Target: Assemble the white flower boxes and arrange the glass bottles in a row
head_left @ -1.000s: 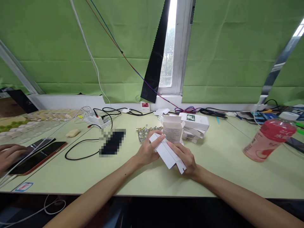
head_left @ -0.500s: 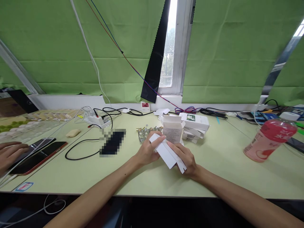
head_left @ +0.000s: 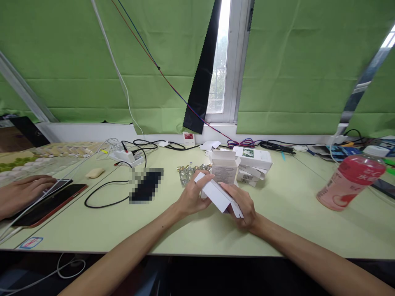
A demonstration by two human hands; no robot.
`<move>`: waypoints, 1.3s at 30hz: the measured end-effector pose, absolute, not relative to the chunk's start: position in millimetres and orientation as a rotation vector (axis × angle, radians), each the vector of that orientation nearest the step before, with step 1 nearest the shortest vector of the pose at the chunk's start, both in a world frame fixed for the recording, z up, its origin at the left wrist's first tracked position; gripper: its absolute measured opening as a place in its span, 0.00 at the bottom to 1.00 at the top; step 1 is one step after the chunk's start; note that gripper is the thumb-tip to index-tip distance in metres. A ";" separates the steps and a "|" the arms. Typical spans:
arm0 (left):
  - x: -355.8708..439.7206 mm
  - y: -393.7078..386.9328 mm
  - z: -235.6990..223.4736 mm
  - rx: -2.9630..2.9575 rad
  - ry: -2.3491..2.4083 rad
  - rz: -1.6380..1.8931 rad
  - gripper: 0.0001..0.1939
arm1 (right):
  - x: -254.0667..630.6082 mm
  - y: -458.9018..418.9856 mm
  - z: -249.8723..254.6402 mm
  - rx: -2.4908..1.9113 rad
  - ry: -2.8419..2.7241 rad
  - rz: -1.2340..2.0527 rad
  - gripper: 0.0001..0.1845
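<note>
Both my hands hold a flat white cardboard box blank just above the pale green table. My left hand pinches its far left end with closed fingers. My right hand grips its near right end from below. Right behind the blank stands an open white carton with its top flaps up. To the carton's left lies a cluster of small glass vials, and to its right a pile of white boxes.
A pink drink bottle stands at the right. Another person's hand rests on phones at the left edge. A blurred dark object, a black cable and a power strip lie left of centre.
The cardboard blank has tilted flatter and lifted slightly between my hands. The other person's hand at the left has slid further right over the phones.
</note>
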State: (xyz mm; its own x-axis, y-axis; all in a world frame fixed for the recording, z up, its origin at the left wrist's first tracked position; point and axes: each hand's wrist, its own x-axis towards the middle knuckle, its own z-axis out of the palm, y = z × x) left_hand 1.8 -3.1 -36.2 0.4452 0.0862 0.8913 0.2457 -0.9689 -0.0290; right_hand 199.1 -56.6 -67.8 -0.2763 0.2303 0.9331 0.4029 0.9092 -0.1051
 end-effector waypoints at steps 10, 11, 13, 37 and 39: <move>6.3 -6.6 -35.3 -2.613 -0.304 -1.690 0.35 | 198.0 -57.2 -63.7 -0.425 -1.823 -0.260 0.36; 6.3 -6.8 -35.7 -2.619 -0.312 -1.695 0.35 | 197.7 -57.0 -64.2 -0.421 -1.820 -0.265 0.36; 6.3 -7.5 -36.4 -2.641 -0.334 -1.698 0.35 | 197.2 -56.5 -65.5 -0.418 -1.816 -0.273 0.37; 11.8 -19.7 -38.4 -2.973 -0.252 -1.531 0.34 | 194.7 -59.5 -66.7 -0.399 -1.890 -0.243 0.49; 11.7 -20.0 -38.7 -2.995 -0.257 -1.547 0.34 | 194.7 -59.4 -67.1 -0.394 -1.883 -0.245 0.49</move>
